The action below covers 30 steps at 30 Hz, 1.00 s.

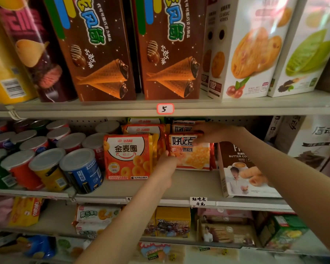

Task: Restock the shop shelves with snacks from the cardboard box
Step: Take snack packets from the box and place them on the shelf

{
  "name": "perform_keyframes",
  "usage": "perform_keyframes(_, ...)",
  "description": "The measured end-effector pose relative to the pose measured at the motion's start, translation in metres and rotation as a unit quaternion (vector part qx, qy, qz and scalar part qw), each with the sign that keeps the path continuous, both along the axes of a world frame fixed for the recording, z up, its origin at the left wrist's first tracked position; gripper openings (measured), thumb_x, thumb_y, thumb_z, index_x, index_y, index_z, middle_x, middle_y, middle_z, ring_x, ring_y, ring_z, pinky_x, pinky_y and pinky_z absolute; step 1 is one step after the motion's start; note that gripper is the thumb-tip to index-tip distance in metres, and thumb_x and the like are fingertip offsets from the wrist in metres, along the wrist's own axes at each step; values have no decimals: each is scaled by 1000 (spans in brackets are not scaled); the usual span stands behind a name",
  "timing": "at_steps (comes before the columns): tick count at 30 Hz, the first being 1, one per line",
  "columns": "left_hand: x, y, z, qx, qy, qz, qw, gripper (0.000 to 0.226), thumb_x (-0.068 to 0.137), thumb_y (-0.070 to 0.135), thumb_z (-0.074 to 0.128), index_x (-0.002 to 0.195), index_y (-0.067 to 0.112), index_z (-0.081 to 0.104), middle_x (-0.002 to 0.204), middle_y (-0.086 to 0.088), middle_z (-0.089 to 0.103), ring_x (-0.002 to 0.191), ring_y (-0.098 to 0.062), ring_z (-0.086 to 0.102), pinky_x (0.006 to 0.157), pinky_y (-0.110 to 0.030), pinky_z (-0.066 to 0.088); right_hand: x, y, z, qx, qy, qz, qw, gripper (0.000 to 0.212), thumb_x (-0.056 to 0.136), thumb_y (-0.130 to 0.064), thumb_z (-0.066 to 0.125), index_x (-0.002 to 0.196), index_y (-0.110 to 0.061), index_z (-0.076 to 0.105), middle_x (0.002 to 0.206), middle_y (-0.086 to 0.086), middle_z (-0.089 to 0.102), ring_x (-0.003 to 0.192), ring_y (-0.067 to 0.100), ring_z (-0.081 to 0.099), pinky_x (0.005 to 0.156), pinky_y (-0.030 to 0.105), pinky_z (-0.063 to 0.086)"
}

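Observation:
On the middle shelf (189, 183) stands a red and white biscuit packet (194, 157) at the front of a row of like packets. My right hand (208, 133) grips its top edge, fingers curled over the front. My left hand (165, 169) holds its lower left corner, thumb side against the packet. To the left of it stands an orange ring-snack packet (128, 157) with more behind it. The cardboard box is out of view.
Small crisp cans (46, 159) crowd the left of the middle shelf. A brown butter cookie box (240, 168) leans at the right. Tall cone and cookie boxes (171, 48) fill the shelf above. More snack packets (95, 216) sit on the lower shelf.

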<state>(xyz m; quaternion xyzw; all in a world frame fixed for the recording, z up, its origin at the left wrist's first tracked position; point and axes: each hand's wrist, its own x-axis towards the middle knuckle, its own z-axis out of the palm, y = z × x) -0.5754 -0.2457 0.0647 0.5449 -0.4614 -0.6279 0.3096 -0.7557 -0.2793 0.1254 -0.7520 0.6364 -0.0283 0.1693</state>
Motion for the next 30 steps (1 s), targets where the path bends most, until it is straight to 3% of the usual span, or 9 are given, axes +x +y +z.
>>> perform_keyframes(5,-8,7,9,-29,-25,-16,999,53,94,5,48,143,22,37,138,0,45,130,-22,40,108,-37,30,0,0,-3,-30,22,-2,999,49,90,-34,59,136,-23,47,135,-2,52,122,17,49,105,31,38)
perform_keyframes(13,-10,10,11,-74,-41,-12,996,37,95,12,51,131,20,48,119,4,51,107,-13,43,89,-29,31,0,5,-12,-75,-12,2,997,50,90,-27,60,137,-21,44,133,3,54,121,19,50,104,31,39)
perform_keyframes(16,-7,8,11,-89,-47,-16,995,36,93,13,55,128,19,52,118,5,55,111,-13,47,89,-29,32,-2,3,-15,-80,-17,-10,997,53,88,-30,61,137,-22,43,134,3,53,121,20,50,105,37,39)
perform_keyframes(19,-3,10,15,-101,-48,-15,994,36,95,12,50,131,19,50,120,8,50,113,-11,43,93,-30,33,-1,0,-18,-106,25,-15,994,55,87,-33,61,138,-24,43,139,3,47,128,21,42,110,40,31)
perform_keyframes(22,6,11,17,-152,-49,-5,987,42,96,4,46,136,18,46,117,8,49,101,-7,44,87,-23,37,3,-1,-20,-148,88,-13,985,57,87,-35,59,140,-29,39,145,-1,37,137,21,26,113,43,17)
perform_keyframes(24,15,8,18,-221,-62,23,973,42,95,2,46,133,21,49,116,8,56,90,-3,53,71,-10,44,11,3,-19,-175,70,-11,982,58,89,-28,57,142,-29,36,148,-2,32,139,20,20,114,42,13)
perform_keyframes(26,30,6,17,-306,-98,73,944,38,96,4,46,127,23,54,121,7,57,97,-2,54,63,-1,40,29,9,-17,-215,38,-1,976,57,89,-22,56,142,-26,35,149,-1,29,140,20,17,114,41,13)
perform_keyframes(30,60,3,11,-381,-106,191,899,41,91,-2,49,124,22,53,127,1,50,117,-10,48,86,-11,41,79,20,-21,-238,-62,25,969,53,90,-12,54,141,-15,38,142,10,42,133,27,35,109,37,30)
